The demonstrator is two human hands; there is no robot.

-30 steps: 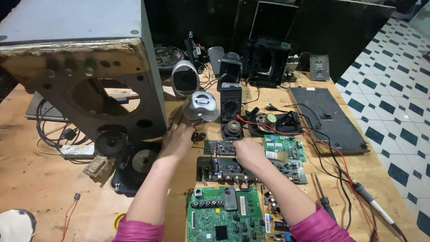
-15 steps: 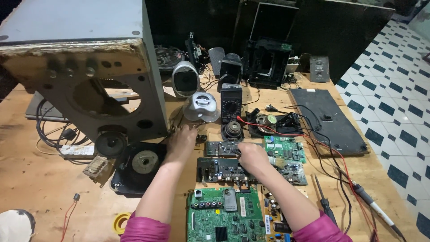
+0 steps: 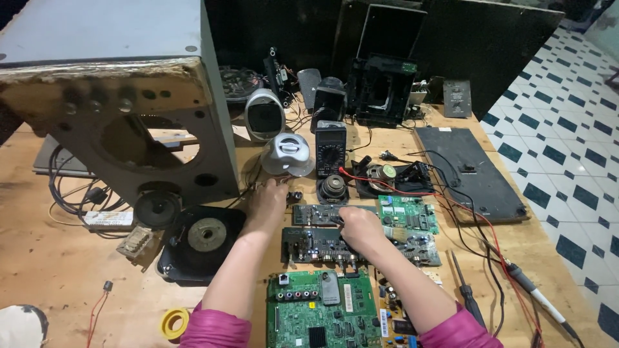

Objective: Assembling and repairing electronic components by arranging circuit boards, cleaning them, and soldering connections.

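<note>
Wooden bench unchanged; left hand has slid toward small knob, right hand still pinching dark board.

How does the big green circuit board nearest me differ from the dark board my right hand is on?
The green circuit board is larger and squarer; the dark board is a long narrow strip. The green one lies untouched nearest the person; the dark one sits under the right hand. Both lie flat on the wooden table, carrying connector jacks.

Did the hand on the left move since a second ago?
Yes. The left hand slid a little toward the person, away from the small silver speaker it was nearly touching before.
</note>
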